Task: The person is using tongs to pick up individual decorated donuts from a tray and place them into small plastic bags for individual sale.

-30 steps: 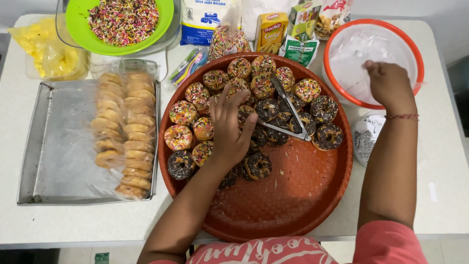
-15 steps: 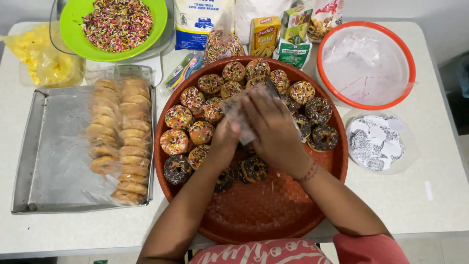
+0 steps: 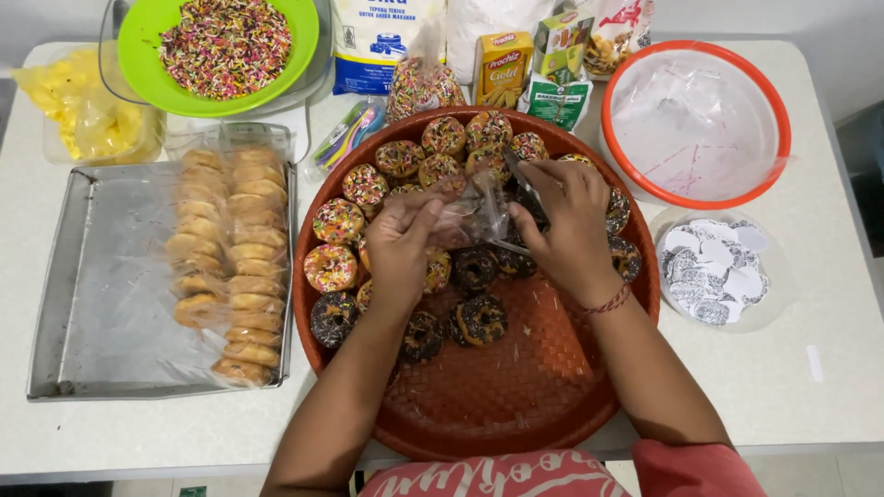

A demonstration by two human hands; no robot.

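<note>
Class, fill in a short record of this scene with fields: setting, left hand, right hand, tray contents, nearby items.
setting: white table, seen from above
left hand: pinches clear plastic bag
right hand: grips the bag's other side
tray contents: round red tray with sprinkled donuts
nearby items: metal pan of plain donuts, green bowl of sprinkles, orange-rimmed bowl

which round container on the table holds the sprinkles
The green bowl at top left, heaped with multicoloured sprinkles; the orange-rimmed bowl holds only clear plastic.
</note>
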